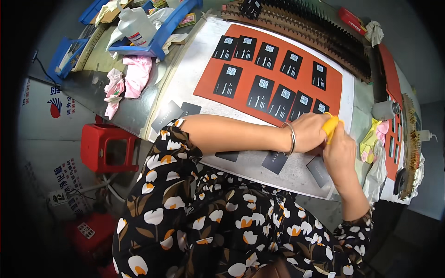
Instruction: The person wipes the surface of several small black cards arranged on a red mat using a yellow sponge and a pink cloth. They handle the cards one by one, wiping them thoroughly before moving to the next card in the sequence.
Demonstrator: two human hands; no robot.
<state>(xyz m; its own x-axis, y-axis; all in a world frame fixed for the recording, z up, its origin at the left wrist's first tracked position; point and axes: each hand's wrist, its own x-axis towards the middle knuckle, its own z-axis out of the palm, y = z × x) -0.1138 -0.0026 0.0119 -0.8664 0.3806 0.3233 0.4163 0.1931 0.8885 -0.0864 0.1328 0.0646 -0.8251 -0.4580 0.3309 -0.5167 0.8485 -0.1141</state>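
My left hand (307,131), with a silver bangle at the wrist, reaches across to the right with its fingers curled. It meets my right hand (340,149), whose fingers are also bent closed. Between the two shows a small, smooth yellow piece (330,126), perhaps a finger cot; whether it is worn or pinched I cannot tell. Both hands are over the lower right corner of an orange-red sheet (296,42). On that sheet lie several black cards (227,80) in two rows, each with a pale square code. My left forearm hides part of the lower row.
More dark cards (276,162) lie on the white and grey board (259,172) near me. Dark toothed racks (296,34) line the far edge. At left are a blue tray (160,39), a white bottle (136,27), pink cloths (137,76) and a red stool (95,149). Yellow and pink cloths (368,141) sit at right.
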